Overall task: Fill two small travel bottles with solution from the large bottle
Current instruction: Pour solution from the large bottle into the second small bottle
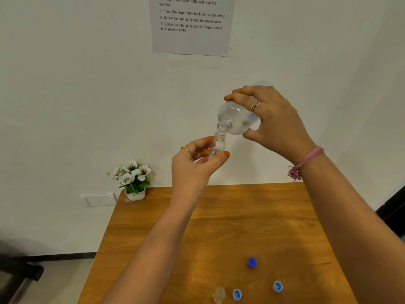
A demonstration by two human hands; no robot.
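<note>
My right hand [271,121] grips the large clear bottle [235,118], tipped with its open neck pointing down-left. Its neck touches the mouth of a small clear travel bottle [218,145], held upright in my left hand [195,163]. Both are raised above the far part of the wooden table [219,227]. A second small clear bottle [219,294] stands uncapped near the table's front edge. Beside it lie two light blue caps [237,294] [277,286], and a darker blue cap [252,262] lies a little farther back.
A small white pot of artificial white flowers [133,178] stands at the table's far left corner against the white wall. A printed instruction sheet [191,23] hangs on the wall above. A dark chair part [19,270] shows at the lower left, off the table.
</note>
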